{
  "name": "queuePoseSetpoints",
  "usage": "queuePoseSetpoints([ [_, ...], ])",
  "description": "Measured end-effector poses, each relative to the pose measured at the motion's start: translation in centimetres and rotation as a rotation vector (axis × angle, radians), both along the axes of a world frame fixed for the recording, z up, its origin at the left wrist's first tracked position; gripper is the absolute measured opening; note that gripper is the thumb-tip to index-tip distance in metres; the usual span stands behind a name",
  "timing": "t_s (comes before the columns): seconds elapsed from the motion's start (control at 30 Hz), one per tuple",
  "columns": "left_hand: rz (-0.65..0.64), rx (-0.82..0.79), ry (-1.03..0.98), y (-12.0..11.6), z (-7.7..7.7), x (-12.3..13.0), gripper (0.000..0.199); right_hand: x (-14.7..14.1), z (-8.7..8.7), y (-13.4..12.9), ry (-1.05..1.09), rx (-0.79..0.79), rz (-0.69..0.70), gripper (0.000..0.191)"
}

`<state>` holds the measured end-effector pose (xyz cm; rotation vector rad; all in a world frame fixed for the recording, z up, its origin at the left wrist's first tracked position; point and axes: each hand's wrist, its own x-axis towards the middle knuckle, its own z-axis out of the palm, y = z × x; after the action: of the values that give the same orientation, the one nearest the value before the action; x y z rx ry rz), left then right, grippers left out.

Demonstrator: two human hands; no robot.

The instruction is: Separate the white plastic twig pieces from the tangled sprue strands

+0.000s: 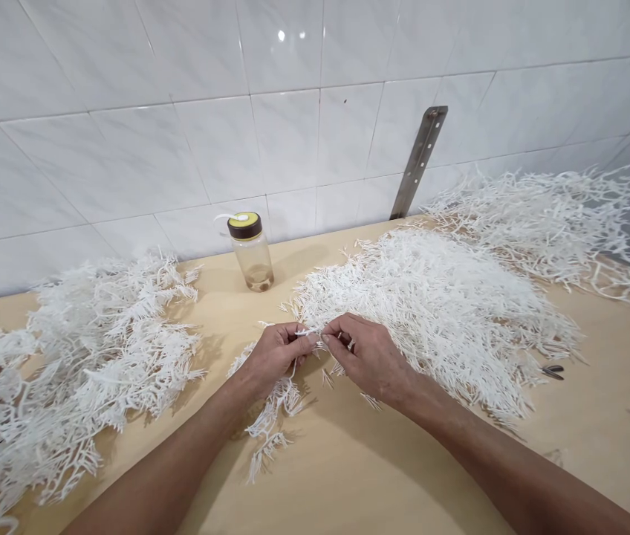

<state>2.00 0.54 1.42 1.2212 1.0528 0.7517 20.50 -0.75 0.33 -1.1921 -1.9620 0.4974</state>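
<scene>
Pinching a white strand (pixel 302 333) in the left hand (pixel 282 355): narrow grip, thumb against forefinger. Right hand (pixel 364 358) sits just beside it at the strand's end, thumb and forefinger nearly meeting; can't tell whether a bit of it is between them. Looks like fine fingertip work on thin side shoots, as I read it.

To do it well: pinch left close to the working point so the strand can't flex, right tips tight at the root of one shoot, short pull, wrists low. Gripping far back would likely let it bend or tear; these look light and flimsy.

Bunch (pixel 268 420) of branched strands hangs below the left hand onto the worktop (pixel 348 475); can't tell if the held strand is joined to it. Best to give it slack so it doesn't snag.

Pile (pixel 432 305) of short bits right behind and beside the right hand, with dark handles (pixel 553 371) poking out near its edge. Branched heap (pixel 108 349) well off to the left, longer strands (pixel 549 215) far right. Bottle (pixel 253 260) stands upright between heap and pile, near the wall (pixel 281 148); elbows look clear of it.
</scene>
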Motion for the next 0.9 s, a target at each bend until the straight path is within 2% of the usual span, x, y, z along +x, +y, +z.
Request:
queuePoseSetpoints([
  [0.2, -0.047, 0.026, 0.034, -0.1, 0.1, -0.1, 0.044, 0.0, -0.1, 0.0, -0.043, -0.027, -0.046, 0.011],
  [0.33, -0.098, 0.022, 0.011, 0.0, -0.2, -0.3, 0.044, -0.4, -0.2, -0.2, -0.122, 0.055, -0.020, 0.013],
  [0.43, -0.085, 0.003, -0.035, 0.0, -0.4, -0.3, 0.045, -0.8, -0.4, -0.2, -0.162, 0.115, -0.036, 0.012],
  [0.5, -0.071, 0.000, -0.068, 0.0, -0.5, -0.3, 0.045, -1.1, -0.5, -0.1, -0.143, 0.099, -0.068, 0.010],
  [0.6, -0.069, -0.004, -0.110, 0.1, -0.7, -0.3, 0.042, -1.4, -0.2, -0.2, -0.020, -0.113, -0.107, 0.008],
  [0.67, -0.069, -0.003, -0.130, 0.2, -0.8, -0.3, 0.040, -1.4, 0.0, -0.3, 0.087, -0.320, -0.095, 0.008],
  [0.73, -0.067, -0.004, -0.147, 0.2, -0.9, -0.4, 0.039, -1.4, 0.1, -0.4, 0.149, -0.423, -0.066, 0.008],
  [0.8, -0.062, -0.009, -0.162, 0.2, -0.8, -0.3, 0.039, -1.4, 0.0, -0.4, 0.125, -0.340, -0.053, 0.008],
  [0.9, -0.040, 0.003, -0.162, -0.1, -0.6, -0.2, 0.040, -1.3, -0.3, 0.0, -0.015, -0.036, -0.063, 0.010],
])
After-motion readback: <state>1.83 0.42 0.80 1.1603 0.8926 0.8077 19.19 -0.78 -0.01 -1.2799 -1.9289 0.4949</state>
